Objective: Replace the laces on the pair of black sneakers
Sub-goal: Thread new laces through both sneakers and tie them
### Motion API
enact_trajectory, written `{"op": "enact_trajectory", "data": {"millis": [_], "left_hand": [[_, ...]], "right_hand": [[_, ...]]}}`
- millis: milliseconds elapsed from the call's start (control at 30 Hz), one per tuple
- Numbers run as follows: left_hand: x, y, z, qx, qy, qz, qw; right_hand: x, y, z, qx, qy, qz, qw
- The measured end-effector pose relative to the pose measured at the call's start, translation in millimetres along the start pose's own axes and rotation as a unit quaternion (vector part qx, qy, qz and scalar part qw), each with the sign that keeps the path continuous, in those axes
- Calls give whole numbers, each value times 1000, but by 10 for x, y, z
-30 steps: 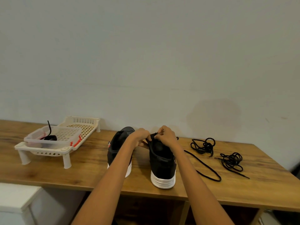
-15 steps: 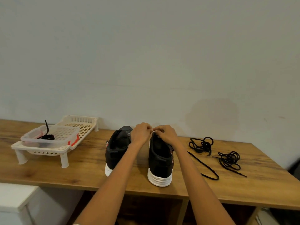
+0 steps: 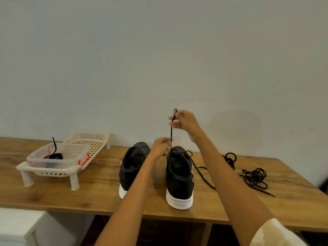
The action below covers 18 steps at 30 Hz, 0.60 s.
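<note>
Two black sneakers with white soles stand heel-toward-me on the wooden table [image 3: 88,197]: the left sneaker [image 3: 133,167] and the right sneaker [image 3: 179,176]. My right hand [image 3: 184,121] is raised above the right sneaker, pinching the end of a black lace [image 3: 171,134] that runs taut down into the shoe. The lace's other end trails over the table on the shoe's right side. My left hand [image 3: 160,145] hovers at the right sneaker's tongue, fingers curled near the lace; a grip is unclear.
A white plastic rack [image 3: 74,167] stands at the left, carrying a clear tub [image 3: 37,157] with a black lace in it. Two bundles of black laces [image 3: 255,176] lie at the right. A plain wall runs behind the table. A white cabinet sits lower left.
My right hand has risen from the right sneaker's tongue, drawing the lace end upward. My left hand has stayed near the tongue.
</note>
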State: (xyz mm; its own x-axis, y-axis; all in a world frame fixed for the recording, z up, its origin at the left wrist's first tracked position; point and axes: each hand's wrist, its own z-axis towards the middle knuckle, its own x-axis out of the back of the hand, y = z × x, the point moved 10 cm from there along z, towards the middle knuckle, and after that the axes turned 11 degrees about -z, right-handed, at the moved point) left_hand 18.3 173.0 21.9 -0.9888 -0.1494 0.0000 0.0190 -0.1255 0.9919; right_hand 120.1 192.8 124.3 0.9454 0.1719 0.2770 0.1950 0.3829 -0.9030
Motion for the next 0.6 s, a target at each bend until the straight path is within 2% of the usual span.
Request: {"op": "enact_trajectory", "data": {"millis": [67, 100, 167, 233, 333, 400, 533, 600], "left_hand": [[-125, -94, -43, -2, -62, 123, 990], [-135, -121, -44, -14, -64, 146, 987], [-38, -106, -5, -32, -20, 124, 992], [126, -31, 1, -40, 55, 61, 996], [303, 155, -27, -70, 135, -45, 987], [315, 290, -56, -94, 149, -63, 982], [339, 249, -60, -75, 162, -44, 983], [391, 204, -47, -37, 161, 41, 985]], "right_hand": [[118, -396, 136, 33, 6, 75, 997], [185, -574, 180, 48, 14, 94, 994], [301, -802, 246, 68, 29, 96, 993], [364, -799, 248, 57, 38, 52, 996], [300, -393, 139, -8, 13, -80, 997], [223, -20, 6, -47, -21, -187, 981], [127, 515, -203, -80, -35, -238, 967], [113, 625, -254, -77, -16, -229, 970]]}}
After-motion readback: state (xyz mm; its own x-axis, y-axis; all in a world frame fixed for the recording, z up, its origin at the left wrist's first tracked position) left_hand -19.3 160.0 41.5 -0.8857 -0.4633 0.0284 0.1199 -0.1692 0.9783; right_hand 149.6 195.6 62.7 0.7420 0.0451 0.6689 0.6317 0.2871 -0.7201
